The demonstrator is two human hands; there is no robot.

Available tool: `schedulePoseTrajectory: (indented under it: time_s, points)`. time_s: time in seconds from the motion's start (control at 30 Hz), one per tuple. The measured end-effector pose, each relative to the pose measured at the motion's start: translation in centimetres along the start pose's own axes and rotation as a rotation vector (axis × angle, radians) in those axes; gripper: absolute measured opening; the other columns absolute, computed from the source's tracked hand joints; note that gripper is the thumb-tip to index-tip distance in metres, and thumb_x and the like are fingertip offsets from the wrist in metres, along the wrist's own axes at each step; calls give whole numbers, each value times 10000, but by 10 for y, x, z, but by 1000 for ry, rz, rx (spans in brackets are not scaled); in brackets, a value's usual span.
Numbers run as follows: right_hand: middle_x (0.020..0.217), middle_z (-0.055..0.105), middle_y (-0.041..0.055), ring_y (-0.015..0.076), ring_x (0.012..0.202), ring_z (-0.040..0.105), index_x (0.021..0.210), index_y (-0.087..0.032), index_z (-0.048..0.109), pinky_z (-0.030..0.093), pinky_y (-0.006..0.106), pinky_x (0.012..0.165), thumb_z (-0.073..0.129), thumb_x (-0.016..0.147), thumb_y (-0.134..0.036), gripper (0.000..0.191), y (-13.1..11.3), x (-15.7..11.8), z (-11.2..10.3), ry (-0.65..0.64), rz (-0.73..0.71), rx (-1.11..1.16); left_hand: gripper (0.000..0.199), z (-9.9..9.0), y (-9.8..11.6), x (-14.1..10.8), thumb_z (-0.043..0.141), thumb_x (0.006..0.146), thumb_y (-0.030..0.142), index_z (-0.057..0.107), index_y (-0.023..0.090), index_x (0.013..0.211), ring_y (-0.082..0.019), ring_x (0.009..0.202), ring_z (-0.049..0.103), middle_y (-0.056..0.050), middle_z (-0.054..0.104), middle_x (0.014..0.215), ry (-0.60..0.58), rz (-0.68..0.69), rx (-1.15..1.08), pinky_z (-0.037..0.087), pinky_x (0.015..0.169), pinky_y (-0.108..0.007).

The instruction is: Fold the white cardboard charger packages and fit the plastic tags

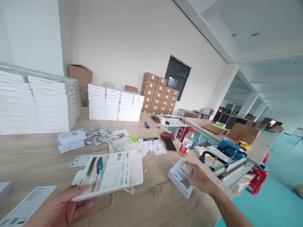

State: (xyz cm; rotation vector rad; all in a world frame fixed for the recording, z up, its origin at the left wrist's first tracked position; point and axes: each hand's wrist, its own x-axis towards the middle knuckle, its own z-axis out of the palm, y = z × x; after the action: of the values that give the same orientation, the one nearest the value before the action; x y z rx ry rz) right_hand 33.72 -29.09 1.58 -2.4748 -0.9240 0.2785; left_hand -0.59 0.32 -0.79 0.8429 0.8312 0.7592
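My left hand [68, 201] grips the near left corner of a printed white cardboard box sleeve [115, 173], thumb on top and fingers underneath. The sleeve is tilted above the table, and a flap sticks out at its right end. On the right, my right hand [199, 178] is closed on a translucent plastic tray [174, 176]. Inside the tray are a coiled cable [181, 179] and a white block [187, 170], which my fingertips touch or nearly touch. Printed sheets [123, 140] and small white pieces [153, 146] lie beyond the sleeve.
White boxes [49, 104] are stacked at the back left, with more stacks [112, 104] behind. Bundled white cables [98, 135] sit beside banded packets [72, 140]. A phone [169, 143] and a bottle [187, 143] stand near the table's right edge. Clamping machines [217, 160] are beyond.
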Motion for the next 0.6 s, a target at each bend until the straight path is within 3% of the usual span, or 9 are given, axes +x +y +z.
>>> schedulePoseTrajectory:
  time_s: [0.07,0.13,0.23,0.33,0.47,0.6]
  points:
    - [1351,516,161,291,1174,535,1430,-123,396,397,409,1023,620,689,-327,801,-28,11,7,109,-58,152,561,3,10,1,661,781,-3,564,232,1282,-280,957,702,-2,748,1066,-138,-117,-12,625,692,-383]
    - [1323,546,130,301,1193,524,1359,-158,490,401,428,1026,665,675,-392,743,-64,24,18,210,-145,330,645,8,16,-3,699,751,-5,531,255,1316,-268,984,702,-7,737,1126,-189,-156,-17,635,700,-352]
    - [1297,570,113,295,1219,508,1320,-199,533,391,414,1044,708,644,-408,729,-121,40,39,248,-233,351,696,15,18,-16,760,711,35,517,233,1332,-286,984,709,-65,709,1193,-178,-77,4,650,686,-353]
    - [1285,570,141,322,1251,478,1324,-195,536,370,435,1056,708,647,-372,720,-166,46,57,322,-286,221,716,18,16,-24,786,680,38,529,207,1327,-293,975,715,-102,711,1180,-162,31,-6,653,691,-351]
    - [1287,570,161,373,1243,473,1330,-194,542,354,512,1055,715,682,-401,701,-191,41,79,367,-379,232,701,12,13,-18,781,703,65,522,207,1338,-283,1043,691,-108,699,1204,-138,63,-45,639,749,-321]
    - [1433,489,75,268,1334,426,1437,-295,409,356,441,1092,522,894,-490,587,-189,30,111,148,-566,624,687,6,9,-9,781,719,95,523,225,1342,-269,1125,648,-99,677,1246,-121,100,-49,612,805,-301]
